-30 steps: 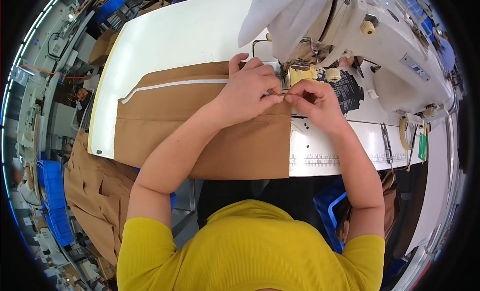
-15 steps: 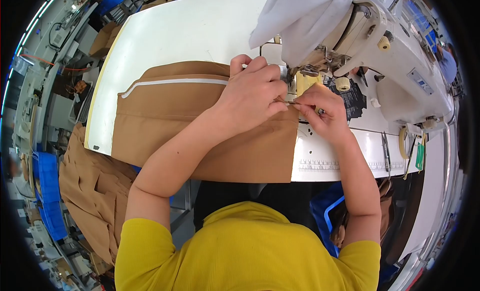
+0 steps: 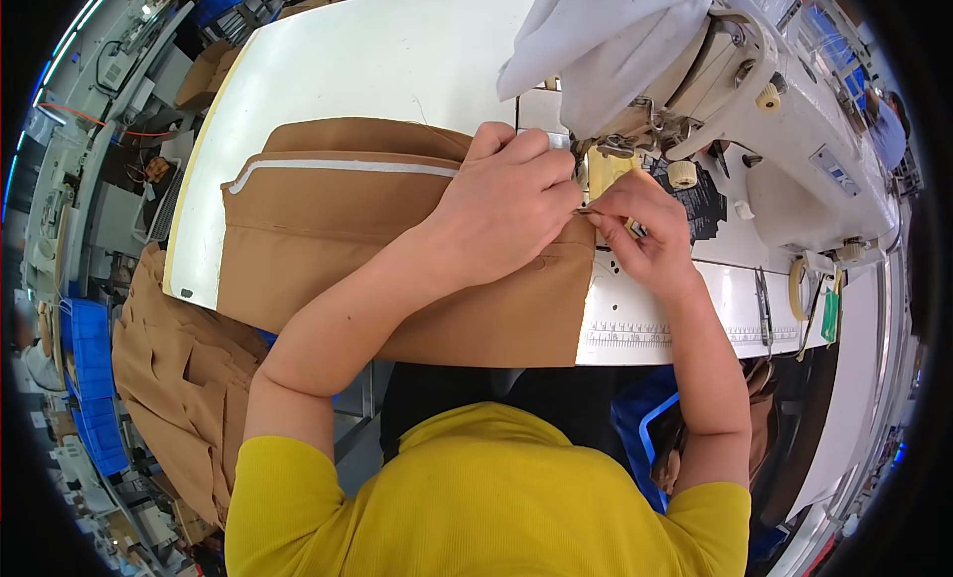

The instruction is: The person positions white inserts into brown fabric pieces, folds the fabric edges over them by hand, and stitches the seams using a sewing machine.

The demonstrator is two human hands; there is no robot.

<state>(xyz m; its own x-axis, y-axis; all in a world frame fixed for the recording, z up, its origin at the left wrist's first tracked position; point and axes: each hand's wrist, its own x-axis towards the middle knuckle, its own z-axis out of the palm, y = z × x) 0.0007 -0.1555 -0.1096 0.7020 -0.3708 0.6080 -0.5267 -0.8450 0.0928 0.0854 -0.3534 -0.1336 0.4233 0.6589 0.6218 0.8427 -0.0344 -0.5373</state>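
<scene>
your left hand (image 3: 511, 210) is curled over the brown cloth (image 3: 367, 269) at your 11 o'clock, grip hidden tbh, and your right hand (image 3: 663, 237) is pinched tight by its 3 o'clock edge, can't tell on what

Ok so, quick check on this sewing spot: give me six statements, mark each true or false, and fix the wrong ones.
1. The left hand rests on a flat brown cloth panel. True.
2. The narrow white strip runs along the panel's edge nearest the person. False: it runs near the far side.
3. A loose white cloth is draped over the white sewing machine. True.
4. The slim metal tool is in the right hand. False: it lies on the glossy white tabletop.
5. The right thumb and forefinger are spread wide. False: they pinch together.
6. The person's short-sleeved shirt is yellow. True.
</scene>
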